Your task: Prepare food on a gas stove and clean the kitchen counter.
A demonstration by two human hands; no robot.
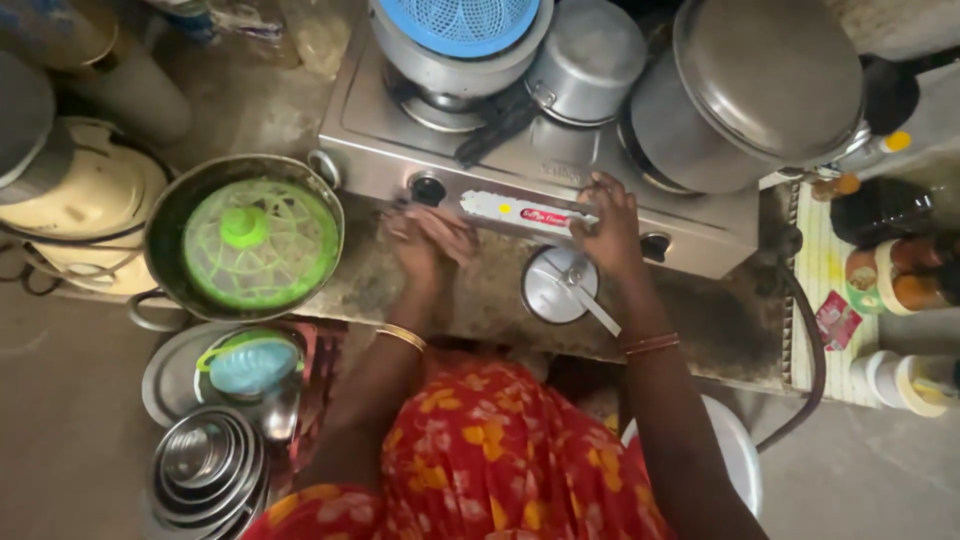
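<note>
Resting on the steel stove's [690,225] front edge, the right hand [608,232] spreads open fingers beside its knob [655,246]; the left hand [425,243] (blurred) lies open-fingered near another knob [428,188].

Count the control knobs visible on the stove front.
2. One knob sits at the left of the stove front, just above the left hand; the other knob is at the right, beside the right hand. The hands may hide more.
</note>
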